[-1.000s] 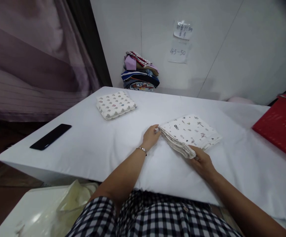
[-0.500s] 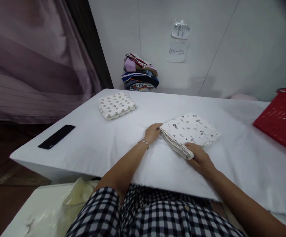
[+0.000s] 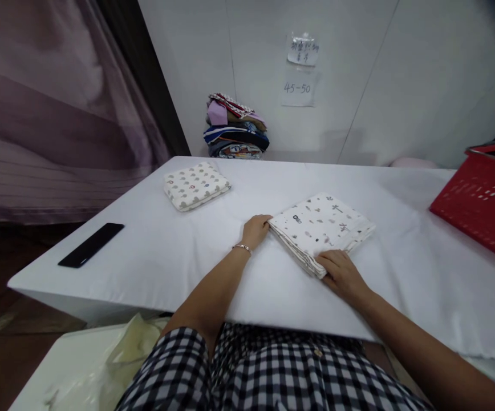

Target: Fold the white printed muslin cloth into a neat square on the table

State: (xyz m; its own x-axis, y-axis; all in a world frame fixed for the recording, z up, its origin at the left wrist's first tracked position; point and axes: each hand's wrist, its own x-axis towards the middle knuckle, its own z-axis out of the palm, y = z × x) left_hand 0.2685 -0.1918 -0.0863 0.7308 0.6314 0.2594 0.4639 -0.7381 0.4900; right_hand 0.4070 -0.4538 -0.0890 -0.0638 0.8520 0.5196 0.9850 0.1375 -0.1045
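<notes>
A folded white cloth (image 3: 322,222) printed with small palm trees and animals lies on the white-covered table (image 3: 179,251), its layered edge facing me. At its left corner my left hand (image 3: 256,229) is closed, pinching the folds; a thin bracelet circles that wrist. My right hand (image 3: 344,274) grips the near corner, fingers on top and the thumb side low against the layers. Farther back on the left rests a second folded cloth (image 3: 197,185), white with grey tree-like shapes, touched by neither hand.
A black flat slab like a phone (image 3: 91,245) lies near the table's left edge. The red basket (image 3: 482,200) stands at the right. Behind the table is a stack of folded fabrics (image 3: 236,128) against the wall. A plastic bag (image 3: 119,354) sits on a white surface below left.
The near corner of the printed cloth has come down flatter onto the table. My right hand's fingers have shifted further over its top. The whole view has moved slightly.
</notes>
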